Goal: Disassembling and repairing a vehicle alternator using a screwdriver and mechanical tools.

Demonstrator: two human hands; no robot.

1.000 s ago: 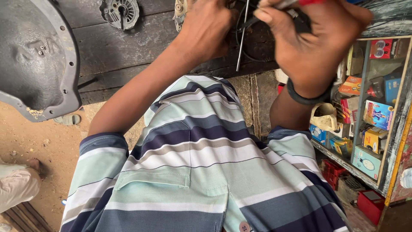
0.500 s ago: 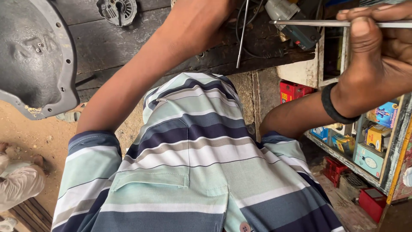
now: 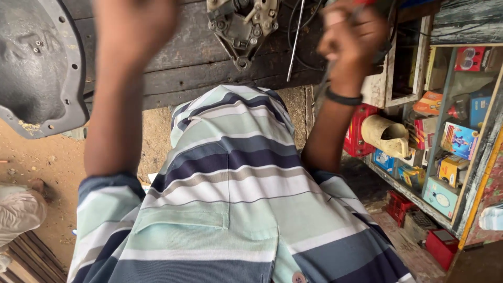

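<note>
My right hand (image 3: 352, 43), blurred, with a black band at the wrist, is closed around a thin red-handled tool (image 3: 367, 3) above the dark wooden bench (image 3: 194, 57). Just left of it a small grey metal part (image 3: 242, 21) with lugs lies on the bench, and a thin metal rod (image 3: 295, 44) hangs over the bench edge. My left hand (image 3: 137, 21) is raised at the top left of the part, blurred and cut by the frame, so its grip is unclear. My striped shirt (image 3: 230, 199) fills the lower view.
A large grey cast metal housing (image 3: 36, 68) sits at the far left over the sandy ground (image 3: 47, 162). A glass-fronted shelf (image 3: 445, 141) of coloured boxes stands at the right, red crates (image 3: 361, 131) beside it. Another person's light-clothed leg (image 3: 18, 209) shows at lower left.
The view has tilted up, bringing the small metal part into sight. My right hand moved left and down toward the bench with the tool; my left arm shifted left.
</note>
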